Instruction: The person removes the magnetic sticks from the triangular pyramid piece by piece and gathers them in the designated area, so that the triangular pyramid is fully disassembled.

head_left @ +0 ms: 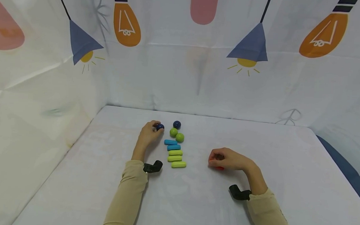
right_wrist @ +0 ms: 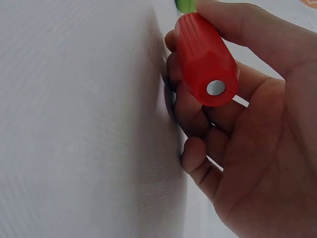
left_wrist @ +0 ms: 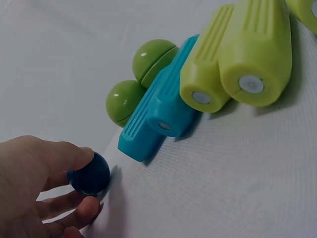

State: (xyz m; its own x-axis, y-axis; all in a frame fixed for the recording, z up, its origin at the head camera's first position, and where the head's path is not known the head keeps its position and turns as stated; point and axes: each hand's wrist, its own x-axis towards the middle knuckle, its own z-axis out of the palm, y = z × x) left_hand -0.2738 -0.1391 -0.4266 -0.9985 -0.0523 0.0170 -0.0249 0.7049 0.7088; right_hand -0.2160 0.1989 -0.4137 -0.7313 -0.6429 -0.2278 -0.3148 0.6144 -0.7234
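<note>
My left hand (head_left: 149, 134) pinches a dark blue ball (left_wrist: 92, 174) between thumb and fingers at the far left of the group of pieces. Just right of it lies a second dark blue ball (head_left: 177, 124), with two green balls (head_left: 173, 132) below. My right hand (head_left: 229, 159) grips a red magnetic rod (right_wrist: 207, 62) over the right half of the table; its ridged side and silver round end show in the right wrist view. Between the hands, two blue rods (head_left: 174, 147) and several yellow-green rods (head_left: 174, 158) lie in a rough column.
All pieces lie on a white-covered table (head_left: 111, 193). Behind it hangs a white curtain (head_left: 175, 79) printed with lamps and bulbs. A black wrist camera (head_left: 153, 167) is strapped to the left wrist, another (head_left: 239, 193) to the right. Dark blue cloth (head_left: 345, 161) shows beyond the right edge.
</note>
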